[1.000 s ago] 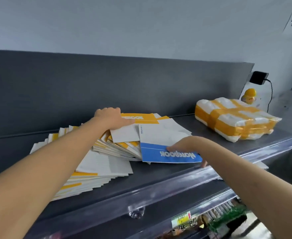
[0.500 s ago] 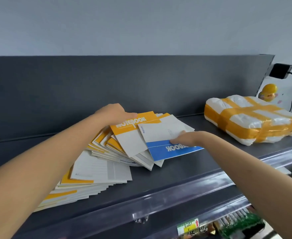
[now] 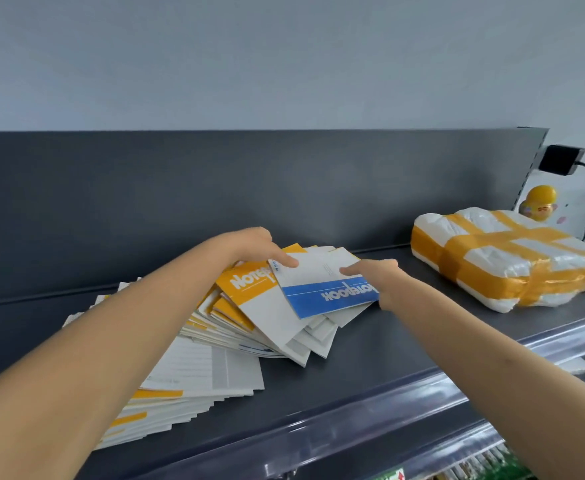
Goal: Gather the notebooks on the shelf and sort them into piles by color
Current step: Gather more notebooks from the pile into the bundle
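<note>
Up on the shelf [image 3: 370, 362] this job looks barely begun. One big mixed heap [image 3: 215, 344] sprawls from the front left edge towards the middle, mostly yellow bands and white backs, with no separate colour piles anywhere. A taped parcel [image 3: 505, 261] sits at the right end, well apart.

The blue notebook [image 3: 322, 289] lies on top of the heap's right side, and it's the one in play. The right hand [image 3: 379, 277] pinches its right edge, thumb on top and fingers tucked under. The left hand [image 3: 254, 245] rests on the heap's far edge, one finger pressing the blue notebook's far corner. The rest of its fingers are hidden, so I can't tell whether they grip.

My read is that blue comes out first, and the whole heap is left to sort.

The blue band reads "Notebook" in white, upside down, its start under the hand. The yellow notebook [image 3: 249, 289] shows "NOTEB", cut off by the blue one. A tag [image 3: 393, 475] under the front lip shows a red arrow, and the rest is unreadable.
</note>
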